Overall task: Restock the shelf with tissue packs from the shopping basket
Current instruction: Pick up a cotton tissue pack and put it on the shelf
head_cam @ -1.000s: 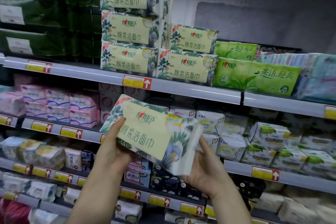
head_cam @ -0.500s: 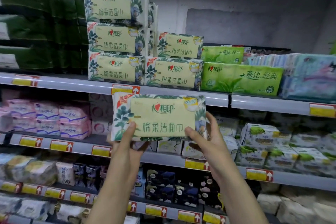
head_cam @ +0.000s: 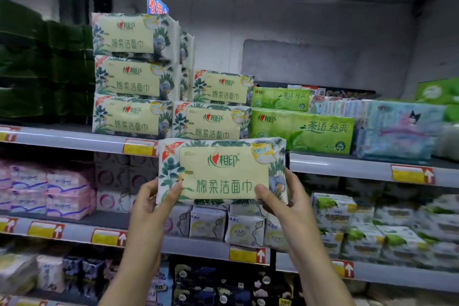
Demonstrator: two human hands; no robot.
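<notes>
I hold a pale yellow tissue pack with a leaf print upright, face toward me, in front of the top shelf's rail. My left hand grips its lower left corner and my right hand its lower right corner. Just above it, matching packs stand on the top shelf: a stack of three on the left and a stack of two beside it. The shopping basket is out of view.
Green tissue packs and pale blue packs fill the top shelf to the right. Dark green packs are stacked at the left. Lower shelves hold pink, white and green-printed packs. Yellow price tags line the rails.
The pack was tilted and low one second ago; both hands have turned it level and raised it to the top shelf's rail. My view has tilted upward.
</notes>
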